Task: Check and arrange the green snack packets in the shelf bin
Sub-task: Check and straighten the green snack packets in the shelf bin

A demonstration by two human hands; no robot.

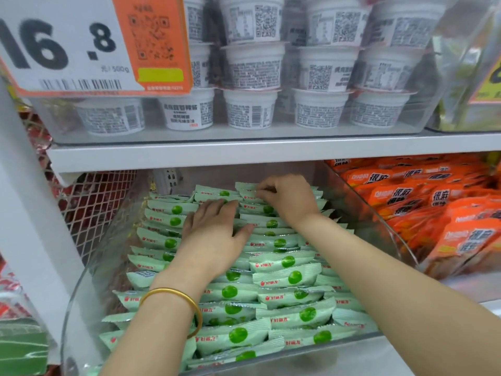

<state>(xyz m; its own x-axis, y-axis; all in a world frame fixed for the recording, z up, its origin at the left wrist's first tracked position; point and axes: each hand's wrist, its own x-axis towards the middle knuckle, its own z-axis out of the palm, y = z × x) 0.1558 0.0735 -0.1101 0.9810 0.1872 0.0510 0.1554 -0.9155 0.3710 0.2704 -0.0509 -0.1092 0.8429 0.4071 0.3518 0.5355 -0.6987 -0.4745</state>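
Nearest me, the clear plastic shelf bin (81, 280) is packed with overlapping rows of pale green snack packets (287, 278), and my left forearm, wearing a thin gold bangle (168, 290), reaches in over them. My left hand (214, 229) lies flat mid-bin, fingers straight, pressing the packets without gripping. Farther back, my right hand (287, 199) bends at the wrist, its curled fingertips pinching a back-row packet's top edge.
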